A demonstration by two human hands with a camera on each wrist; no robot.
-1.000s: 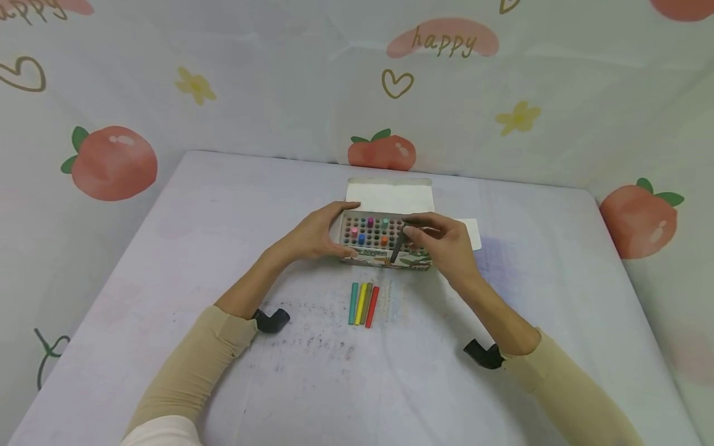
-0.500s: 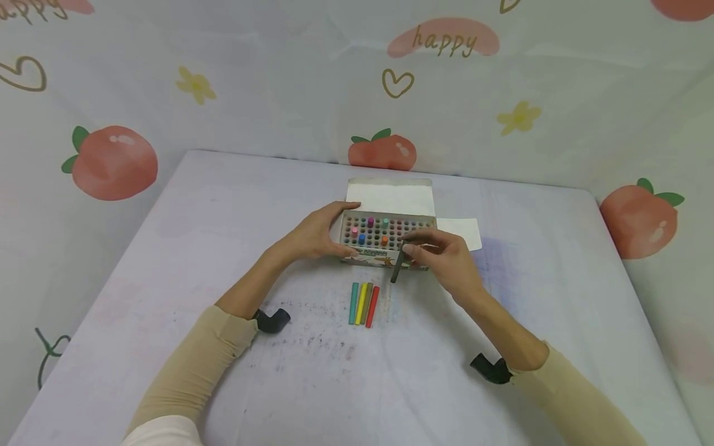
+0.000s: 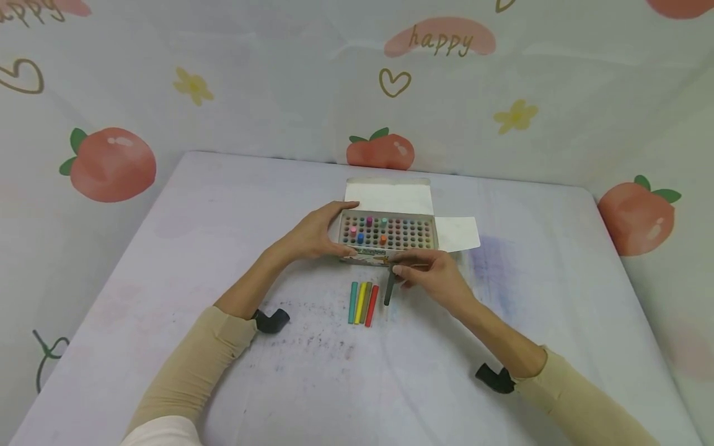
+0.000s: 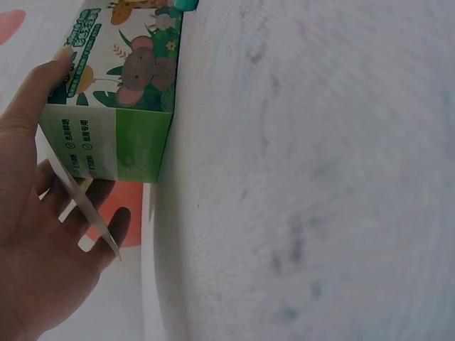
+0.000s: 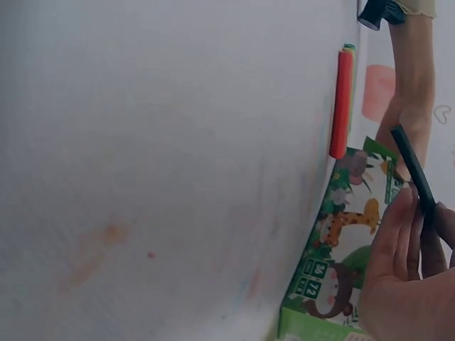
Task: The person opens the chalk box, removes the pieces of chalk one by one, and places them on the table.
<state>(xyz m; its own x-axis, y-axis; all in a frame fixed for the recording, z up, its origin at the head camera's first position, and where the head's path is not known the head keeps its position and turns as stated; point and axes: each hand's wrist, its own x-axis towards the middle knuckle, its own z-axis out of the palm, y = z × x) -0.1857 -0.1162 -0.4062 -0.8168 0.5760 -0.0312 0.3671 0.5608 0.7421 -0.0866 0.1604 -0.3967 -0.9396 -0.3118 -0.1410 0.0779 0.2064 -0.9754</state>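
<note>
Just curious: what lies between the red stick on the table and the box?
Only bare table; in the head view, the red stick lies apart from the box.

table (image 3: 167, 260) | peach-print backdrop (image 3: 111, 162) | "happy" lettering (image 3: 440, 40)

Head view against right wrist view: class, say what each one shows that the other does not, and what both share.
Only the head view shows the box's open top with its holes and few standing chalks, the white flaps, and green, yellow and brown chalks beside the red chalk. Only the right wrist view shows the animal pictures on the box front. Both show the right hand pinching the dark chalk, and the red chalk.
</note>
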